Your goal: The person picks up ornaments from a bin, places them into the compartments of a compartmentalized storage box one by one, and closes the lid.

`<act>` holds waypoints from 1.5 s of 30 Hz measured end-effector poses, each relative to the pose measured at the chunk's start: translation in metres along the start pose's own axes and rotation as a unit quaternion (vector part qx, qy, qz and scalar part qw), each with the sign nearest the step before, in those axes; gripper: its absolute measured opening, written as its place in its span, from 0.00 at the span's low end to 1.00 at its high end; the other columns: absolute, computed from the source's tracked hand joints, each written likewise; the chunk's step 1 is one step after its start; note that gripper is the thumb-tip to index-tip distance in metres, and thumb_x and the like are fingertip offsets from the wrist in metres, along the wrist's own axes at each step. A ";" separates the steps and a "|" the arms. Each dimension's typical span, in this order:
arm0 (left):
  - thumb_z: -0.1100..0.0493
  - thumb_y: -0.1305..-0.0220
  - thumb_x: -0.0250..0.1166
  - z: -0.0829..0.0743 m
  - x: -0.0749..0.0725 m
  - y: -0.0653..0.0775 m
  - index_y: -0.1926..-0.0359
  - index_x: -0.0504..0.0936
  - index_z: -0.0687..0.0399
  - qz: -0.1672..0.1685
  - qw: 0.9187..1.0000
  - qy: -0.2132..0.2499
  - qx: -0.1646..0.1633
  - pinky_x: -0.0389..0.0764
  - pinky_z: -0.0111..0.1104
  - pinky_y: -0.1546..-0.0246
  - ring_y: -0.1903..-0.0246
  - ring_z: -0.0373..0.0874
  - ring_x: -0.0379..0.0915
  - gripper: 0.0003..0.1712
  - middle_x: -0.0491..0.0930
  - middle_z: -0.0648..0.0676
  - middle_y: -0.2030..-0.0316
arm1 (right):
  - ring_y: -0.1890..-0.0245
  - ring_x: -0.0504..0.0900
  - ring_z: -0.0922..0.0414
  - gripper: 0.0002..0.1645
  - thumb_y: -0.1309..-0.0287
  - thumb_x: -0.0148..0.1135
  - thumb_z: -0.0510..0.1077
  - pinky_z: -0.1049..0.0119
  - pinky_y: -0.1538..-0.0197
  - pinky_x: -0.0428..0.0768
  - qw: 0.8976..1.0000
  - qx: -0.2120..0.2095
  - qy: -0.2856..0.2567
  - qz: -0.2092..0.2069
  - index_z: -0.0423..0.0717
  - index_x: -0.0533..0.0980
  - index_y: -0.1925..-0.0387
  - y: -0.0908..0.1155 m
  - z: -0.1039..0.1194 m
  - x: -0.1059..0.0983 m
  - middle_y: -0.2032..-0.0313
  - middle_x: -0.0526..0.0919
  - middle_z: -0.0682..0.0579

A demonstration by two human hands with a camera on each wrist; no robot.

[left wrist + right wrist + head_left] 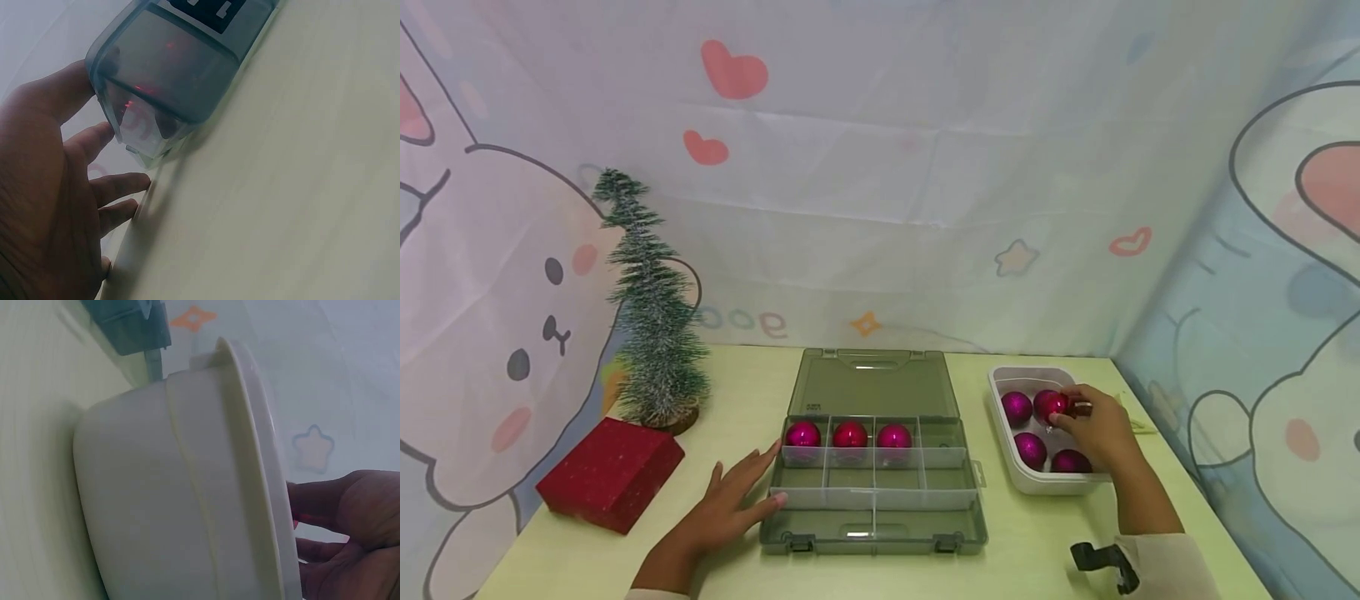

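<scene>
On my feed the right hand (pixel 1097 427) pinches a red ball (pixel 1045 406) in the tub (pixel 1051 483), seemingly mid-pick and needing a clear lift, while my left hand (pixel 727 504), loose-fingered, touches the case (pixel 874 385).

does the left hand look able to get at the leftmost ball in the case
Probably yes: the lid is folded back, leaving the leftmost ball uncovered, and the left hand is beside the case.

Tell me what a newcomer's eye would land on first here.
Probably the shiny balls, three of them side by side in the back row of the green-grey case at the centre. More sit in the white tub on the right, where the right grip has a red ball. Next, the frosted tree at left, behind the red box.
</scene>
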State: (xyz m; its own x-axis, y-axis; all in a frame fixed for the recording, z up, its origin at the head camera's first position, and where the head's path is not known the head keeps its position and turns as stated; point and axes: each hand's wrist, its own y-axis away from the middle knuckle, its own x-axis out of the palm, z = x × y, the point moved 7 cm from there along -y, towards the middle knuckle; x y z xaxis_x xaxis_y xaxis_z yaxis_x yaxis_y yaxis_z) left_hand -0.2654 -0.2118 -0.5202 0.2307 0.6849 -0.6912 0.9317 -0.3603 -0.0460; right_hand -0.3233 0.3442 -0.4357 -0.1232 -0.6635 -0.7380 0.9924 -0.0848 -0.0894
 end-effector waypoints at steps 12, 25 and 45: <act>0.43 0.21 0.65 0.000 0.001 0.000 0.11 0.55 0.46 0.007 1.000 0.006 -0.008 0.21 0.81 0.26 0.16 0.77 0.46 0.48 0.58 0.65 0.14 | 0.31 0.82 0.36 0.38 0.27 0.73 0.55 0.50 0.32 0.85 0.992 0.029 -0.114 -0.050 0.40 0.74 0.26 0.010 0.007 0.008 0.30 0.81 0.32; 0.43 0.22 0.66 -0.001 0.001 0.000 0.11 0.55 0.47 0.007 1.000 0.002 -0.008 0.22 0.81 0.26 0.16 0.78 0.47 0.48 0.58 0.65 0.14 | 0.54 0.84 0.76 0.30 0.29 0.76 0.47 0.82 0.49 0.84 0.974 -0.036 -0.215 -0.055 0.37 0.78 0.34 0.012 0.026 0.034 0.37 0.84 0.34; 0.43 0.21 0.65 -0.002 -0.001 -0.001 0.11 0.54 0.43 0.015 1.000 0.005 -0.007 0.22 0.82 0.27 0.15 0.77 0.45 0.47 0.57 0.64 0.14 | 0.40 0.89 0.44 0.29 0.31 0.75 0.38 0.72 0.44 0.88 0.966 -0.092 -0.242 0.006 0.31 0.74 0.35 0.019 0.076 0.086 0.38 0.82 0.32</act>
State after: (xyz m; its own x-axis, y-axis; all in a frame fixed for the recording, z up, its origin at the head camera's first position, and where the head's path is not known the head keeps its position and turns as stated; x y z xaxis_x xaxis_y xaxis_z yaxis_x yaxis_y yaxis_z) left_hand -0.2660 -0.2113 -0.5181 0.2613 0.6807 -0.6843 0.9282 -0.3718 -0.0154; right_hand -0.3148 0.2291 -0.4496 -0.0541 -0.9372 -0.3445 0.9722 0.0293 -0.2325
